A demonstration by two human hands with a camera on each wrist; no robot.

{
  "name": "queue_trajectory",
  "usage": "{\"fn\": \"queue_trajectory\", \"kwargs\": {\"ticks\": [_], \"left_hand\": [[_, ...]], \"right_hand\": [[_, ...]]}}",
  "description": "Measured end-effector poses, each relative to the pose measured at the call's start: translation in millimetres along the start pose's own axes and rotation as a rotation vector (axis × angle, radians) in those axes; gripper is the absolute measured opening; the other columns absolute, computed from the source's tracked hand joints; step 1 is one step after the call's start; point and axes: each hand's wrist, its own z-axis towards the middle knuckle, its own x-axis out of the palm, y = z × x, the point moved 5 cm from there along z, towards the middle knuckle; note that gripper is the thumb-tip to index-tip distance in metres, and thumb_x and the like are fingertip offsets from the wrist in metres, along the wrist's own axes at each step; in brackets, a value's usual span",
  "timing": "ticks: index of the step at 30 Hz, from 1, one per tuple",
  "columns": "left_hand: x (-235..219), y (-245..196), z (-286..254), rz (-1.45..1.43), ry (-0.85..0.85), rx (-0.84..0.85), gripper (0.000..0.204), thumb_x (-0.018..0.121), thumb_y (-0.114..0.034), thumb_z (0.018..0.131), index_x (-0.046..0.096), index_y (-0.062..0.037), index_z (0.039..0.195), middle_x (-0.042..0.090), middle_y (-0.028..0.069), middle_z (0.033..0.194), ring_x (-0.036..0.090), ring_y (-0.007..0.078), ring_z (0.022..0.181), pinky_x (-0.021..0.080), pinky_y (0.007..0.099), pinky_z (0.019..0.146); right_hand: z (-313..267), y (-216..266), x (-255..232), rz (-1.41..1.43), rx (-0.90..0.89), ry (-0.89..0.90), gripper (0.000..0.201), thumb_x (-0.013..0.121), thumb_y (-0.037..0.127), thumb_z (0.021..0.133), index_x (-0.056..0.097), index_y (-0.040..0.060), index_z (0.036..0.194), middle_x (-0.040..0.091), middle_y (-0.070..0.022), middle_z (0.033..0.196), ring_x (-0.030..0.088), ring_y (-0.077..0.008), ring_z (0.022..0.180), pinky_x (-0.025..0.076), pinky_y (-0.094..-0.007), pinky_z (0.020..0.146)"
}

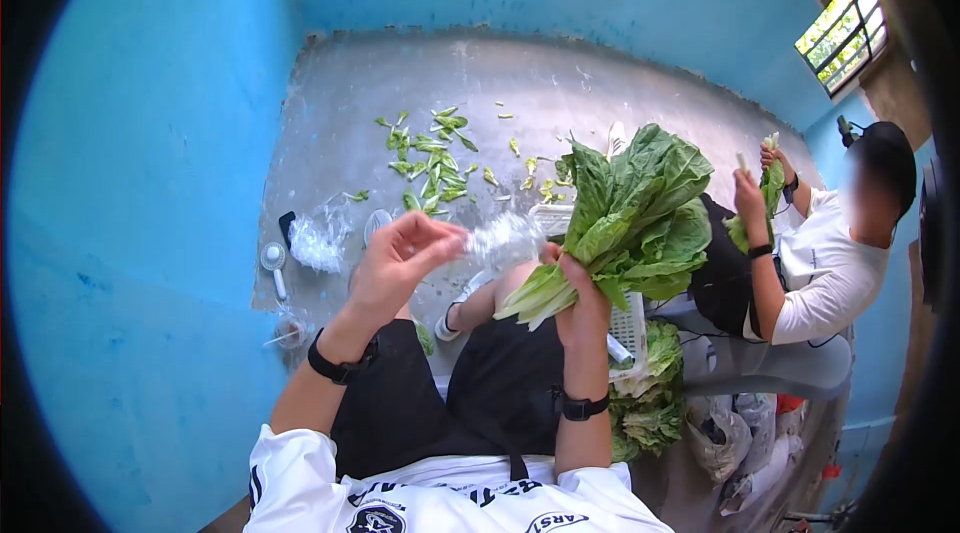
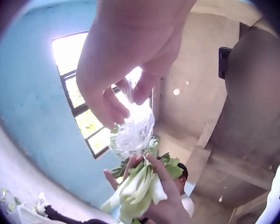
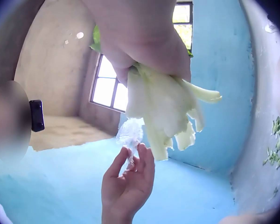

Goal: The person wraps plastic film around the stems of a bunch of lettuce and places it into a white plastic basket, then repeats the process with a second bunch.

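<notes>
In the head view my right hand [image 1: 582, 301] grips a bunch of leafy greens [image 1: 645, 208] around its pale stalks. The stalk ends point towards my lap and the broad leaves fan out to the upper right. Thumb and fingers of my left hand [image 1: 400, 263] pinch one end of a crumpled, clear plastic strip [image 1: 505, 236]. This plastic [image 2: 136, 133] spans the gap between my hands and meets the bunch near my right fingers in the left wrist view. White stalks [image 3: 161, 105] hang below my right hand in the right wrist view, hiding its fingertips.
Cut leaves [image 1: 435, 158] litter the floor ahead. A clump of clear plastic [image 1: 318, 238] and a small white handheld fan [image 1: 273, 263] lie at left. By my right leg are a white basket [image 1: 628, 333] and more greens [image 1: 650, 403]. Another person [image 1: 810, 243] sits at right, handling greens.
</notes>
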Motion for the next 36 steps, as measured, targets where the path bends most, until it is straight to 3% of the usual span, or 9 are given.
{"fn": "queue_trajectory", "kwargs": {"ticks": [2,6,11,16,18,22,29,32,36], "left_hand": [[-6,-14,1,0.14,-0.168,0.214,0.007,0.066,0.0,0.087,0.059,-0.0018,0.084,0.067,0.0128,0.104,0.063,0.015,0.096,0.051,0.0296,0.084],[23,-19,-8,0.677,-0.133,0.438,0.009,0.068,-0.001,0.084,0.06,0.0001,0.084,0.07,0.0146,0.102,0.068,0.0181,0.093,0.053,0.0303,0.078],[47,-11,-9,0.81,0.01,0.652,0.011,0.072,-0.003,0.077,0.061,-0.0043,0.079,0.072,0.0079,0.102,0.07,0.0245,0.087,0.054,0.0292,0.071],[42,-25,-24,0.778,0.056,0.429,0.012,0.067,-0.001,0.082,0.055,-0.0006,0.08,0.069,0.015,0.105,0.069,0.0269,0.093,0.053,0.0337,0.083],[30,-8,-18,0.464,-0.032,0.351,0.014,0.066,0.003,0.084,0.054,0.0004,0.078,0.07,0.0179,0.103,0.069,0.019,0.091,0.054,0.0295,0.082],[17,24,-11,0.062,-0.13,0.288,0.013,0.063,0.0,0.09,0.051,0.0007,0.093,0.067,0.0136,0.1,0.068,0.0193,0.095,0.054,0.0291,0.083],[8,18,-10,0.175,-0.305,0.322,0.018,0.063,0.003,0.089,0.051,0.0028,0.103,0.065,0.0103,0.096,0.067,0.0169,0.092,0.054,0.0266,0.085],[18,16,-10,0.227,-0.243,0.305,0.019,0.062,0.005,0.088,0.057,0.0041,0.106,0.064,0.01,0.096,0.067,0.0159,0.094,0.054,0.0253,0.085],[27,12,-11,0.253,-0.06,0.383,0.016,0.062,0.01,0.083,0.065,0.0033,0.097,0.064,0.0117,0.104,0.063,0.0153,0.099,0.052,0.0261,0.087]], "right_hand": [[0,-3,-4,0.044,0.006,0.061,0.02,0.061,0.002,0.086,0.06,-0.0002,0.106,0.062,-0.0108,0.107,0.057,-0.0239,0.112,0.045,-0.0424,0.101],[-16,-5,21,0.152,0.095,0.256,0.024,0.058,0.0,0.086,0.06,-0.0033,0.11,0.062,-0.015,0.113,0.051,-0.0288,0.124,0.036,-0.0523,0.109],[-16,-29,36,0.081,0.201,0.247,0.034,0.066,0.008,0.086,0.058,-0.0009,0.118,0.063,-0.0116,0.12,0.06,-0.0205,0.109,0.048,-0.0344,0.094],[-6,-31,11,0.161,0.202,0.151,0.029,0.065,0.006,0.086,0.059,0.0023,0.114,0.066,-0.0079,0.104,0.063,-0.0184,0.097,0.053,-0.0348,0.085],[-4,-24,8,0.13,0.159,0.131,0.026,0.065,0.007,0.086,0.06,0.0029,0.111,0.065,-0.0072,0.102,0.063,-0.0179,0.094,0.054,-0.0351,0.083],[-2,-24,7,0.043,0.132,0.117,0.025,0.063,0.011,0.087,0.059,-0.0003,0.108,0.063,-0.0096,0.097,0.062,-0.0199,0.092,0.052,-0.0337,0.082],[-15,-22,7,0.095,0.238,0.228,0.04,0.062,0.01,0.086,0.05,-0.0037,0.122,0.062,-0.0125,0.099,0.063,-0.0235,0.094,0.054,-0.0353,0.081],[-27,-34,19,0.08,0.298,0.328,0.045,0.062,0.009,0.086,0.047,-0.0024,0.127,0.061,-0.0128,0.108,0.063,-0.0241,0.099,0.054,-0.0358,0.083],[-23,-44,27,0.096,0.199,0.142,0.037,0.068,0.002,0.083,0.056,0.002,0.118,0.064,-0.008,0.107,0.065,-0.0196,0.092,0.054,-0.0325,0.082]]}}
